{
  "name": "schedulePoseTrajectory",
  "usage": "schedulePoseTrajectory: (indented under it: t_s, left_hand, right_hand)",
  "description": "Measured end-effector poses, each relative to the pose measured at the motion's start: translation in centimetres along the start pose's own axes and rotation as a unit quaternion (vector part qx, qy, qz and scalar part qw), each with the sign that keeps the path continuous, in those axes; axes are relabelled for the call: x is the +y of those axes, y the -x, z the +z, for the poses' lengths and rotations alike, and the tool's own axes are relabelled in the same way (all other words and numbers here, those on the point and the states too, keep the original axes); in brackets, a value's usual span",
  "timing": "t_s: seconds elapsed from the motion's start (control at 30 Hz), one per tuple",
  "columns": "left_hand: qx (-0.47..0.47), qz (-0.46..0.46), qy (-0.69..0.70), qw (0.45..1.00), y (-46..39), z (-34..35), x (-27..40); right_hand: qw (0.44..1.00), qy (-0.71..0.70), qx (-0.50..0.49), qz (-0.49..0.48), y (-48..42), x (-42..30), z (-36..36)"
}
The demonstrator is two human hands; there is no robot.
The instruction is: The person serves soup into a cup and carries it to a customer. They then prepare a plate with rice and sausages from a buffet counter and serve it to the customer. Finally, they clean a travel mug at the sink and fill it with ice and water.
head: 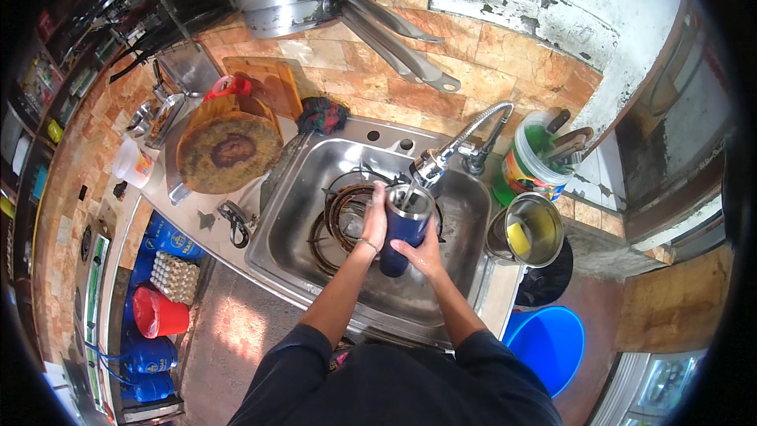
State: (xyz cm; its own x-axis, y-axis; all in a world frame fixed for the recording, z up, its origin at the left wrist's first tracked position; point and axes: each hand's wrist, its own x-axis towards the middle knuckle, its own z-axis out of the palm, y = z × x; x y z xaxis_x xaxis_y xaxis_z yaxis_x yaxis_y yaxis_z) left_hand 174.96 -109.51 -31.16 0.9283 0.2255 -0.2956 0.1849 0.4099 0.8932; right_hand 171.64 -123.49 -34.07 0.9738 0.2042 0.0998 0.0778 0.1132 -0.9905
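Note:
A dark blue tumbler (403, 235) with a steel rim is tilted over the stainless steel sink (467, 213), its open mouth under the faucet head (429, 167). Water appears to run from the faucet into it. My right hand (424, 248) grips the tumbler's right side. Against its upper left side lies my left hand (374, 222), with the fingers extended and wet, perhaps soapy; whether it bears any of the tumbler's weight I cannot tell. Round metal burner grates (337, 204) lie in the basin beneath and to the left of the tumbler.
Right of the sink stand a metal pot (547, 231) with a yellow sponge (518, 239) and a plastic tub (514, 174) of knives. A round wooden chopping block (230, 154) and a dark cloth (322, 115) are at left. Pans (284, 0) hang above; a blue bucket (547, 343) stands below.

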Motion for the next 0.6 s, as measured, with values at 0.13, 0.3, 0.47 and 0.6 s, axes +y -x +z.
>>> schedulePoseTrajectory:
  t_s: [0.13, 0.3, 0.47, 0.6]
  left_hand:
    - [-0.080, 0.141, -0.304, 0.939, 2.3, 2.9, 3.2]
    - [-0.080, 0.101, -0.357, 0.925, -1.4, 3.9, 4.9]
    - [-0.014, 0.155, -0.260, 0.953, 3.7, 1.8, -1.8]
    - [-0.003, -0.036, 0.131, 0.991, 2.9, 0.3, -3.5]
  right_hand:
    - [0.996, -0.001, -0.083, 0.017, 0.2, 0.3, -2.8]
    - [0.989, -0.118, -0.071, 0.050, -2.0, -0.5, -3.3]
    - [0.989, 0.010, 0.094, 0.109, -5.8, -5.0, -0.9]
    - [0.971, 0.238, 0.014, 0.002, -3.8, -3.5, 0.7]
